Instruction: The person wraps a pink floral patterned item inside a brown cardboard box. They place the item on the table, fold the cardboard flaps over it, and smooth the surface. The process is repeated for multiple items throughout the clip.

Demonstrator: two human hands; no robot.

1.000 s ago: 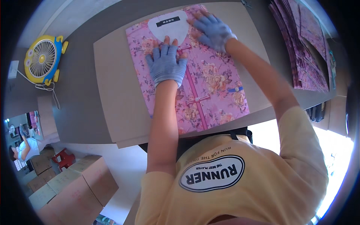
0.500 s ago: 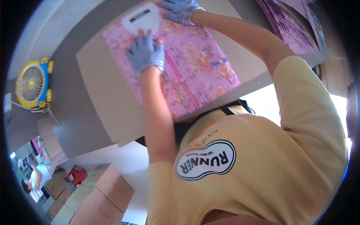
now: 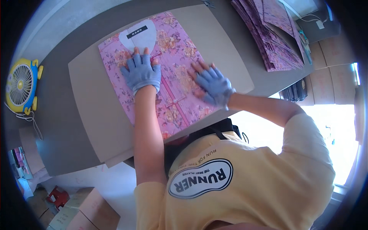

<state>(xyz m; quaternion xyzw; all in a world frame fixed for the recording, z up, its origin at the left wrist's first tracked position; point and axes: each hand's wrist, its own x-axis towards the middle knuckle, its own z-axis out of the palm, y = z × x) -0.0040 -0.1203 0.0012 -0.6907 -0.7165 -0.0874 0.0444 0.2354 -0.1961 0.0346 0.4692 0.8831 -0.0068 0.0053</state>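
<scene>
A flat pink flower-printed piece (image 3: 168, 42), either a folded bag or a sheet, lies on a grey-brown board (image 3: 90, 92). It has a white rounded panel (image 3: 147, 40) with a small dark label and a darker pink ribbon-like strip (image 3: 172, 97) down its middle. In a blue fingerless glove, my left hand (image 3: 143, 73) presses flat on it just below the white panel, fingers spread. My right hand (image 3: 214, 85), gloved the same way, rests at its right edge with fingers apart. Neither hand grips anything visible; what lies under the palms is hidden.
Similar flower-printed pieces (image 3: 268, 38) are stacked at the table's far right. A small tool (image 3: 208, 4) lies at the far edge. On the left stands a yellow and blue fan (image 3: 21, 84) with a cord. Cardboard boxes (image 3: 86, 209) stand lower left, others at right.
My right hand has come from the piece's far edge down to its right side, covering where a small blue object showed. My left hand stays flat near the white panel. The view has shifted.
</scene>
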